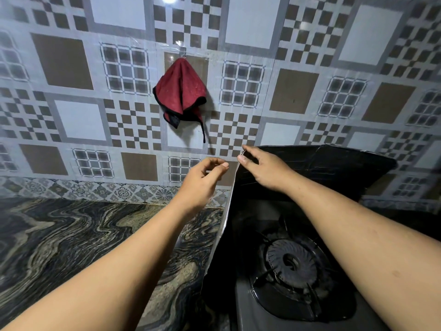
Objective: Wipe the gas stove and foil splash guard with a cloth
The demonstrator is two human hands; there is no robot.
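Note:
A red cloth (180,91) with a black edge hangs from a hook on the tiled wall, above both hands. The gas stove (293,266) sits at the lower right, its round burner showing. A dark foil splash guard (334,168) stands around the stove's left and back sides. My right hand (265,168) pinches the guard's top left corner between thumb and fingers. My left hand (206,177) hovers just left of that corner, fingers loosely curled, holding nothing. Neither hand touches the cloth.
A dark marbled stone counter (71,240) spreads to the left of the stove. The patterned tile wall (78,120) rises behind it, with a clear hook (182,52) holding the cloth.

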